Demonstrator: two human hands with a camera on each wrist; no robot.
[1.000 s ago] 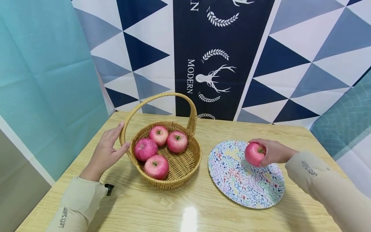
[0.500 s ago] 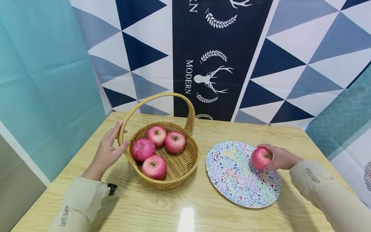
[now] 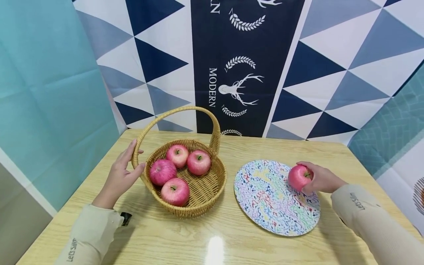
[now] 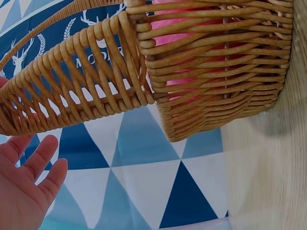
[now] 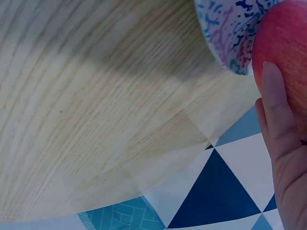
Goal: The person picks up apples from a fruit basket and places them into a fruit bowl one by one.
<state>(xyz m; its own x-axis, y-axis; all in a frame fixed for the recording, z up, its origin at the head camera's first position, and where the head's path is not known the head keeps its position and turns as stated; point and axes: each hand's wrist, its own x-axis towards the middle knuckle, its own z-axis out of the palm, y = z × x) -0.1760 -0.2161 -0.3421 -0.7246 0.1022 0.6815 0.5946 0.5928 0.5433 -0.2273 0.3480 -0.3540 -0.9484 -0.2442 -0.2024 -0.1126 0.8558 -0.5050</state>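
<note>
My left hand (image 3: 122, 173) pinches one side of the arched handle of a wicker basket (image 3: 216, 197), thumb on the near side and fingertips showing through behind it. In the left wrist view, the other fingers (image 4: 41, 155) spread loosely below the handle. Several pink-red apples, among them a front one (image 3: 175, 191) and a darker one (image 3: 163, 172), lie in the basket's left and back part. At the right, my right hand (image 3: 322, 178) grips another apple (image 3: 299, 176), thumb and fingers around its side, close over a round, colourfully squiggled plate (image 3: 265, 206).
Basket and plate stand side by side on a light wooden table (image 3: 179, 239). Behind its far edge hangs a patterned cloth (image 3: 172, 88) with triangles and deer heads. A teal cloth (image 3: 49, 92) hangs along the left side.
My right hand has moved the apple to the right over the plate, toward its right side. The left hand stays at the basket handle. The head view has shifted slightly.
</note>
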